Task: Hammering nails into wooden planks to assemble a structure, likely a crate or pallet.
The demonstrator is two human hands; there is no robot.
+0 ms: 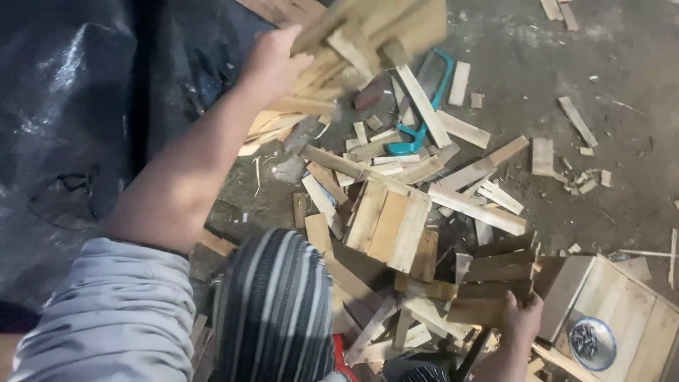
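The left hand [272,56], up at 12 o'clock, was closed around a blurry bunch of wood pieces [368,32]. The right hand [522,320], at 5 o'clock, gripped a stack of boards [495,283]. Lots of wood scraps [424,177] lay unpicked on the floor [622,71], so much sorting looked left.

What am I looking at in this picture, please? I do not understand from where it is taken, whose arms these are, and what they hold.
There is no machine here. The one picture comes from a camera worn on a person's head, looking down at their own two bare hands and striped trouser knee.

The left hand is raised and grips a blurred bundle of wood pieces. The right hand holds a stack of short dark boards low down.

On the concrete floor lies a heap of wooden slats and offcuts. Among them is a teal-handled hand saw. At lower right, a round bowl of what look like nails rests on a wooden panel. A black plastic sheet covers the left.
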